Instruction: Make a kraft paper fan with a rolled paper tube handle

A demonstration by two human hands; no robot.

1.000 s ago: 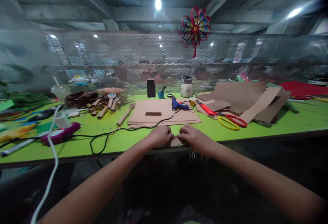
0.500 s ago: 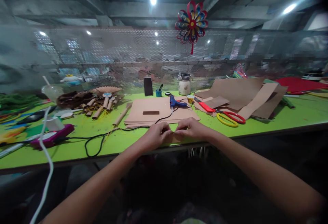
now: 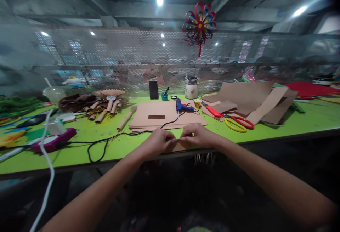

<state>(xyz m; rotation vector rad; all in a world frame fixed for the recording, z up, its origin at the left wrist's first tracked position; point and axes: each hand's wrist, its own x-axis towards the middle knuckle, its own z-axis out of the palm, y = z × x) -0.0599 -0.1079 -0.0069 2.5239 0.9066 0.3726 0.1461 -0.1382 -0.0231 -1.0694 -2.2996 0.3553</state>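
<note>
My left hand [image 3: 158,141] and my right hand [image 3: 198,135] meet at the front edge of the green table [image 3: 124,146]. Both have fingers curled and pinch a small piece of brown paper [image 3: 181,146] that lies on the edge between them. Just beyond the hands lies a stack of brown card sheets [image 3: 164,118] with a dark strip [image 3: 156,117] on top. A blue glue gun [image 3: 182,107] rests at the stack's far right, its black cord [image 3: 101,147] trailing to the left.
Red and yellow scissors [image 3: 230,119] lie right of the stack, beside large brown paper sheets [image 3: 252,101]. Rolled paper tubes [image 3: 103,111] and a paper fan sit at left, near a purple device [image 3: 53,141]. A perforated mesh screen [image 3: 132,55] backs the table, with a paper pinwheel [image 3: 199,23] hanging above.
Both hands moved closer together and slightly further onto the table, fingers now pinching the small brown paper piece. The view shifted a little.
</note>
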